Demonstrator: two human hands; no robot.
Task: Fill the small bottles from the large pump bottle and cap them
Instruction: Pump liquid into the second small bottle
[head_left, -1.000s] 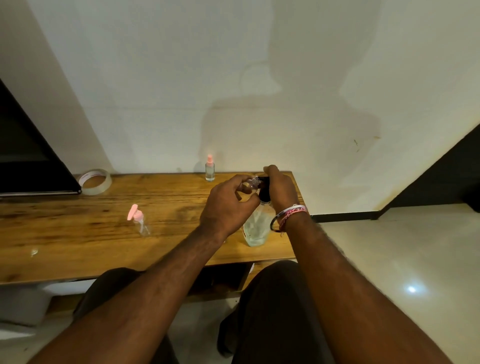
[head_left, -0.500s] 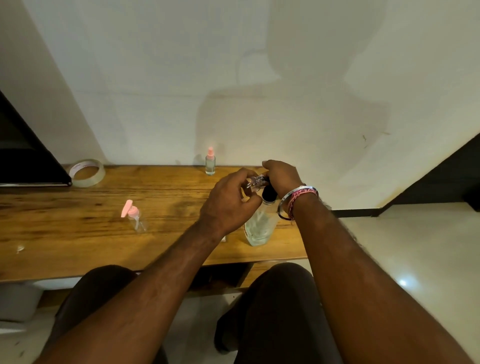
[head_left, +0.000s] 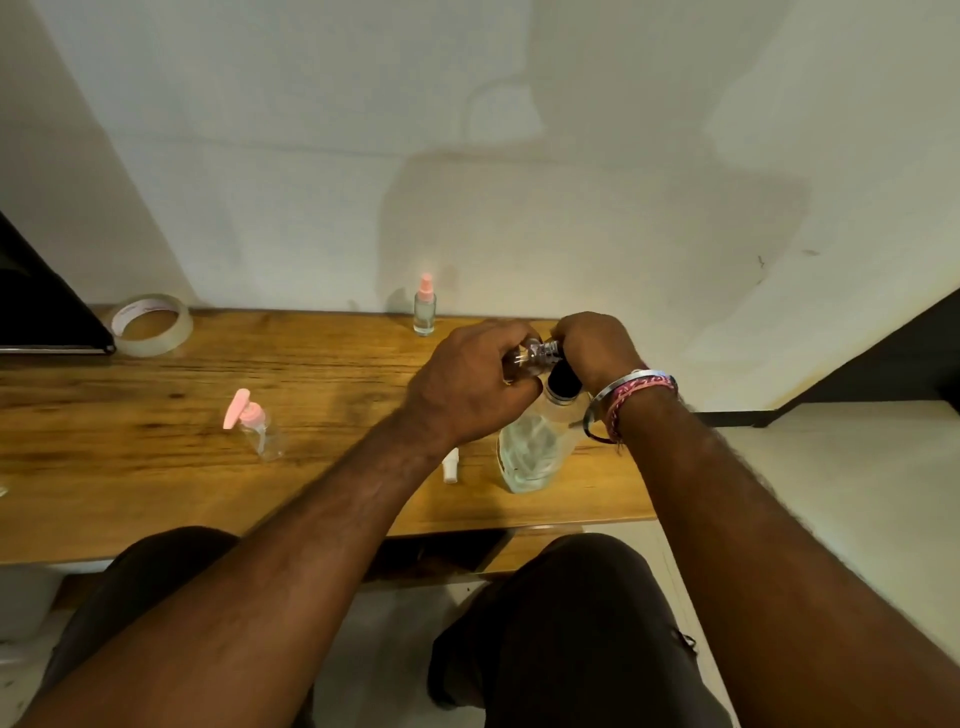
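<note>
The large clear pump bottle (head_left: 530, 452) with a black pump head stands near the front right of the wooden table (head_left: 156, 499). My right hand (head_left: 597, 348) covers and presses its pump head. My left hand (head_left: 467, 384) holds a small clear bottle (head_left: 530, 356) tilted against the pump's nozzle. A small bottle with a pink pump cap (head_left: 257, 426) stands at the middle left. Another small bottle with a pink spray cap (head_left: 425, 306) stands at the back by the wall. A small white cap (head_left: 451, 466) lies beside the large bottle, under my left wrist.
A roll of clear tape (head_left: 150, 325) lies at the back left beside a dark flat object (head_left: 41, 312). The white wall (head_left: 519, 156) rises right behind the table. The table's right edge ends just past the large bottle. My knees are below the front edge.
Both hands stay on the pump head and small bottle, shifting only slightly. The camera view has tilted a little, so the table sits higher in frame than before.
</note>
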